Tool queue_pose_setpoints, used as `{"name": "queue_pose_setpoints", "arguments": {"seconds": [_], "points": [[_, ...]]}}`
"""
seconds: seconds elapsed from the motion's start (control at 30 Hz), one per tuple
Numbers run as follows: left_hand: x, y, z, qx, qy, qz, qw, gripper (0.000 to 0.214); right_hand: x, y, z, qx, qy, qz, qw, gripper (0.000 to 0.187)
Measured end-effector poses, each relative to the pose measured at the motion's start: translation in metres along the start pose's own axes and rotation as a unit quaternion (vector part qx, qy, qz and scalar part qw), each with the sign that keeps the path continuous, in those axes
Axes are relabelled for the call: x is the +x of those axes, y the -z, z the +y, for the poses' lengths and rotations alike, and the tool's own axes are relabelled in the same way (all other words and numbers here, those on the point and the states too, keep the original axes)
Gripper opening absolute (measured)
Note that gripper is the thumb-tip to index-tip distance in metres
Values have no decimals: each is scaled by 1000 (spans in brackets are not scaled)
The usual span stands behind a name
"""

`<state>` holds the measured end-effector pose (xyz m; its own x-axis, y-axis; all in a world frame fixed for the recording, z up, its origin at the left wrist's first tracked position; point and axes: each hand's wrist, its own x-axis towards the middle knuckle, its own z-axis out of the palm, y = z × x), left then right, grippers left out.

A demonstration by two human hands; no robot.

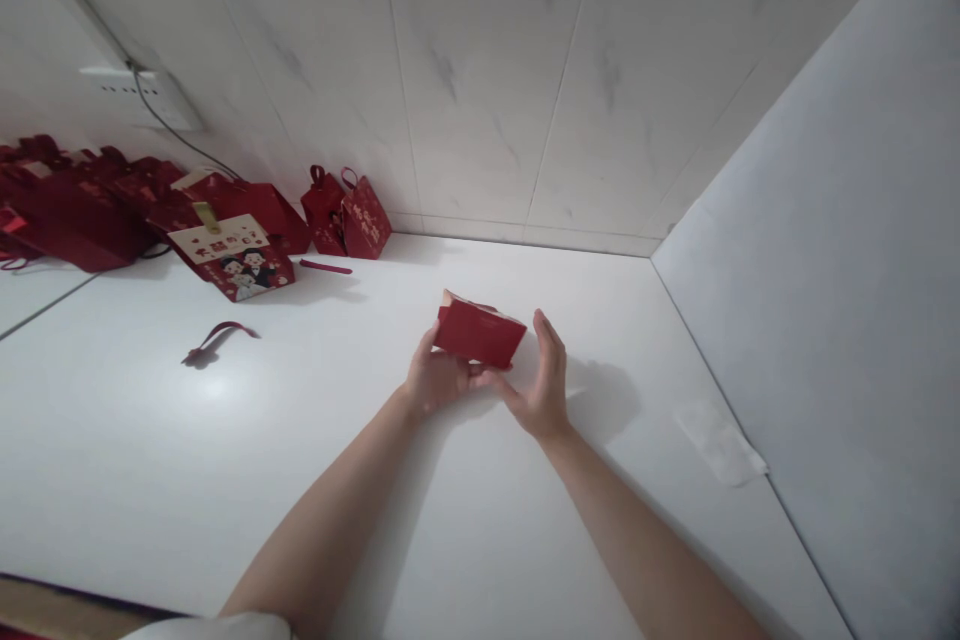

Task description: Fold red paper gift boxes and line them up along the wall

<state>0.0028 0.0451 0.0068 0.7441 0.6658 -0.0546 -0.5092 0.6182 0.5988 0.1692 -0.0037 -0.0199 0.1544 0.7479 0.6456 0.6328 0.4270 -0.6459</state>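
Forearms: bare, coming in from 6 o'clock, with a white sleeve edge [225, 626] at the left one.
Left hand [437, 377]: fingers curled round the left end of the red paper box [480, 332], thumb up its near face; gripping.
Right hand [545, 382]: fingers straight, palm set against the box's right end, thumb toward its lower edge; bracing, not clasped.
Box position: mid-frame between both hands, seemingly lifted clear of the white bench [150, 440], tilted down toward 4 o'clock.
Handling: probably light, thin card that creases and crushes easily; best held by the two short ends with gentle pressure.
Around: loose red ribbon [217, 334] at 9 o'clock; printed bag [236, 260] and red bag pile [67, 205] at 10 o'clock; white paper scrap [721, 442] at 3 o'clock.
Hidden: box's far side and underside, and the left fingertips; top open or folded shut, cannot tell; pile cut off at the frame edge.
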Motion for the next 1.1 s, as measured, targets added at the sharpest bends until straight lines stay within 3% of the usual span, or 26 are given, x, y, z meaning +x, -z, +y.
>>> {"name": "queue_pose_setpoints", "arguments": {"seconds": [0.07,0.23,0.5,0.93,1.0,1.1], "points": [[1,-1,-7,14,21,-5,1000,70,-1,-1,-4,-75,46,9,996,96],[3,-12,-22,-5,30,-8,999,68,-2,-5,-3,-136,65,33,988,86],[4,-18,-21,-10,20,-13,1000,68,0,-3,-3,-136,79,39,987,74],[4,-14,-21,23,31,-28,999,71,0,-4,0,-119,80,41,989,70],[6,-14,-22,58,12,-27,998,70,-1,-4,0,-119,83,48,988,69],[8,-12,-25,195,-90,-13,977,68,-1,-5,4,-110,69,45,990,67]]}}
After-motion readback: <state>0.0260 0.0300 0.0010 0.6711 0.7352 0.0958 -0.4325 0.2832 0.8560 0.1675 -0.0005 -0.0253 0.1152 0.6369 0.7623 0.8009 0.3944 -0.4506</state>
